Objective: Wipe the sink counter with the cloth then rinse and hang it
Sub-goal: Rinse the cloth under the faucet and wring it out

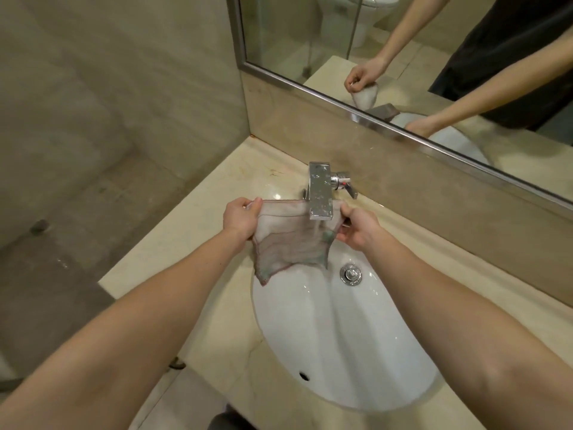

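Edges / room: beige stone surface (198,243) runs diag. from the back corner to the near side; its left edge drops straight to the floor (46,290). The white oval sink (341,352) is set into the surface, leaving a wide bare strip on its left and a narrower one on its right. A backsplash (418,193) closes off the rear, w/ the metal-framed mirror (294,32) directly above. The chrome tap (321,190) stands at the sink's back rim, spout overhanging the bowl, lever (348,187) on its right side. Drain plug (350,274) lies in the bowl well apart from the overflow hole (304,375) at the near wall.

Hand pose: both forearms reach fwd over the sink, roughly level. Left grip (240,218) has thumb and fingers pinching the cloth's upper left corner. Right grip (356,228) pinches the upper right edge, just beside the spout. The two are held apart, so the top hem is taut.

Cloth (288,243): held spread directly under the spout, above the back of the bowl, not touching the surface. Thin, semi-sheer, grey-pink w/ greenish tint at the lower edge, stitched border. Lower left corner hangs to a point over the bowl's rim. A water stream (317,228) falls from the spout onto its right part.
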